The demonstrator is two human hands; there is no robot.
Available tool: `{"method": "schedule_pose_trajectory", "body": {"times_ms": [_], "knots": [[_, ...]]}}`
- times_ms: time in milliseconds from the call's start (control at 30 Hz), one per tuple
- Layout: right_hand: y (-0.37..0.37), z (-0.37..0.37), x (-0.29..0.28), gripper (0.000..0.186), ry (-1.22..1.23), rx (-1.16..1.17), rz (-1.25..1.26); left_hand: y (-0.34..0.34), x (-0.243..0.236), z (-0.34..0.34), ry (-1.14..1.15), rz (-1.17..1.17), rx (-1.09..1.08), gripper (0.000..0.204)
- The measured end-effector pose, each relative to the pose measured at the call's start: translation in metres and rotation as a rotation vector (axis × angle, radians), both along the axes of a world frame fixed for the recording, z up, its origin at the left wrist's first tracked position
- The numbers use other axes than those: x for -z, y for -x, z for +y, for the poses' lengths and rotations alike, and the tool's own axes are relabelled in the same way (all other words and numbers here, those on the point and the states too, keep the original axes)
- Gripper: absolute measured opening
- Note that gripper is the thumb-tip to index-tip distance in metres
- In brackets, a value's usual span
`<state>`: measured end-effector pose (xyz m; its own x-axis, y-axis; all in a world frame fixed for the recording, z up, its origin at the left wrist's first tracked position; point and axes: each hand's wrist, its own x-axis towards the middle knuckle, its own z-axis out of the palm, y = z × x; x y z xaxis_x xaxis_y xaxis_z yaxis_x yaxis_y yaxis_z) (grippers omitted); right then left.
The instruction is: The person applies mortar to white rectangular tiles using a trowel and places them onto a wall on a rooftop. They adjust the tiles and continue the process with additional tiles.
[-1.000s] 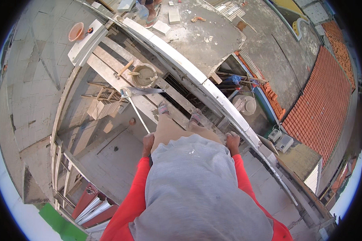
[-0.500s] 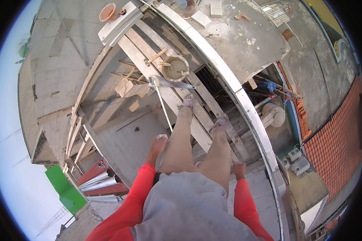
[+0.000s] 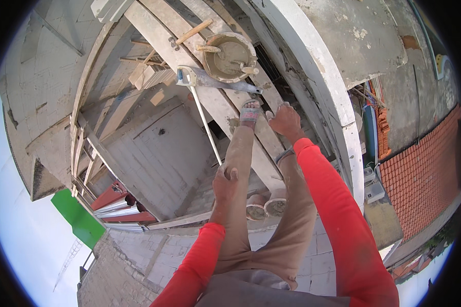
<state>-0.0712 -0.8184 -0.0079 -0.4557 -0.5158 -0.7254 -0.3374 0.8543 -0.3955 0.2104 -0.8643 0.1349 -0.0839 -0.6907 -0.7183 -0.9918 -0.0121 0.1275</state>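
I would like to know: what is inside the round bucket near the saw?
Inside the bucket is a grey mix, perhaps mortar; two pale handles lie at its rim. Its bottom, and any tool ends sunk in the mix, cannot be seen.

Right hand: the low, direct route to the bucket is obstructed by the saw, lying across the planks; access from above is unobstructed (tool handles excepted). Left hand: a white pole lies just ahead; room is open leftward.
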Motion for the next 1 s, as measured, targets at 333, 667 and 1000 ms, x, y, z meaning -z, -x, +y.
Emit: {"method": "schedule_pose_trajectory", "body": {"times_ms": [333, 667, 1000], "knots": [[0.016, -0.205, 0.174, 0.018, 0.12, -0.406, 0.337, -0.006, 0.025, -0.01, 0.024, -0.257, 0.073, 0.054], [0.059, -0.205, 0.127, 0.013, 0.359, -0.777, 0.53, -0.001, 0.023, -0.014, -0.014, -0.179, -0.043, 0.055], [0.031, -0.236, 0.164, 0.03, 0.098, -0.617, 0.24, 0.002, 0.024, -0.015, 0.038, -0.227, -0.008, 0.052]]}}
